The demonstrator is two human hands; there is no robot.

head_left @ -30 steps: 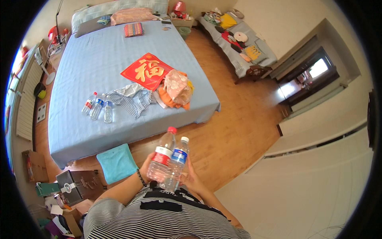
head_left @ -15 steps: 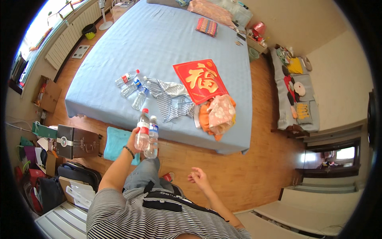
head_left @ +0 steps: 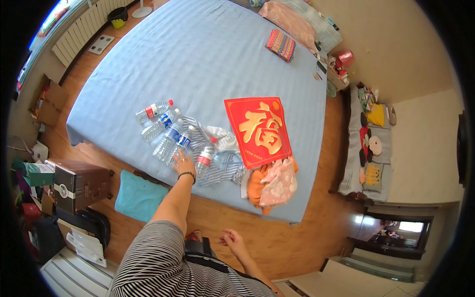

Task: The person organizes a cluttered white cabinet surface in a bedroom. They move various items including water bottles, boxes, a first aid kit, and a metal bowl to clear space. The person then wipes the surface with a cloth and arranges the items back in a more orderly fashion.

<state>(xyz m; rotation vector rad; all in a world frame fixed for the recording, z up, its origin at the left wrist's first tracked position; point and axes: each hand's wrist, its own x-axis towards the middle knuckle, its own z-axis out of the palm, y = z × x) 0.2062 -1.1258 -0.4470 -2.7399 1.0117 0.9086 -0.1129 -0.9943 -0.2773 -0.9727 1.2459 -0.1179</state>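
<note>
My left hand [head_left: 184,165] reaches over the near edge of the bed with its fingers spread. It is at the lower end of a clear plastic bottle with a blue label [head_left: 183,141], next to a red-capped bottle [head_left: 205,158] lying on a striped garment [head_left: 217,174]. More clear bottles lie alongside: a blue-labelled one [head_left: 173,132], a white-capped one [head_left: 166,120] and a red-capped one [head_left: 153,111]. My right hand [head_left: 232,241] hangs over the wooden floor, holding nothing, its fingers loosely bent and apart.
On the blue-sheeted bed [head_left: 163,54] lie a red sheet with gold lettering [head_left: 241,133], orange and pink cloths [head_left: 274,183] and a folded colourful cloth [head_left: 281,45]. A turquoise cushion [head_left: 141,195] and a brown suitcase [head_left: 81,183] stand at left. A sofa [head_left: 352,168] lines the right wall.
My left hand has moved forward to the bed and set down the two bottles it held, one blue-labelled and one red-capped. My right hand stays low, its fingers a little more bent.
</note>
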